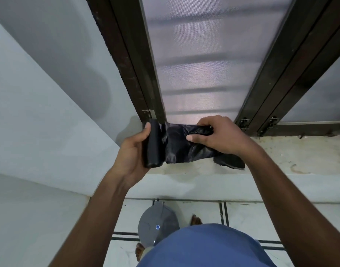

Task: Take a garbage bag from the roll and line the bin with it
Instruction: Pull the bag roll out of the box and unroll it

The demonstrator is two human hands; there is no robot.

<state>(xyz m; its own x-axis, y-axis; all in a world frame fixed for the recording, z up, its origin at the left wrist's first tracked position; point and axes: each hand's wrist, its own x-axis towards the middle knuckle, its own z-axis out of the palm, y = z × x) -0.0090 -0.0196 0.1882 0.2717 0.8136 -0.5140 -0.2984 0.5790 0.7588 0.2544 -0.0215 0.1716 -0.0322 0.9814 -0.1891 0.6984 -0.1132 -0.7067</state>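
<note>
A black roll of garbage bags [153, 144] stands upright in my left hand [133, 151], whose fingers curl around it. A black bag [179, 149] stretches from the roll to the right. My right hand [216, 135] grips the bunched bag, thumb underneath. The bag's loose end [230, 161] hangs past my right wrist. Both hands are held above a window sill. Down on the floor stands a grey bin [157, 224] with its lid closed, partly hidden by my blue shirt.
A pale stone sill [292, 157] runs under a dark-framed window with frosted panes [205, 60]. A light wall [40, 122] fills the left. My bare feet [196, 220] stand on white tiles with dark lines beside the bin.
</note>
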